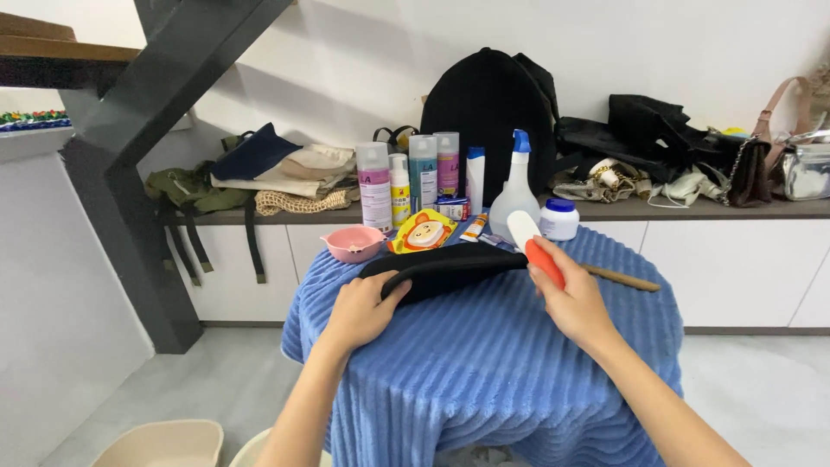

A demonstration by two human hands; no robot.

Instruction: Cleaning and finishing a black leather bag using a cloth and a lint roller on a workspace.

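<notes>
We see the left hand (pixel 361 310) with fingers closed over the near edge of a flat black pouch (pixel 445 270) lying on the blue ribbed tablecloth (pixel 484 363), while the right hand (pixel 572 298) clamps what looks like an orange-handled lint roller (pixel 534 244) against the pouch's right end. Behind it the pink bowl (pixel 354 243) seems empty, with a white spray bottle (pixel 515 195) and a blue-lidded white jar (pixel 560 220) beside it.
</notes>
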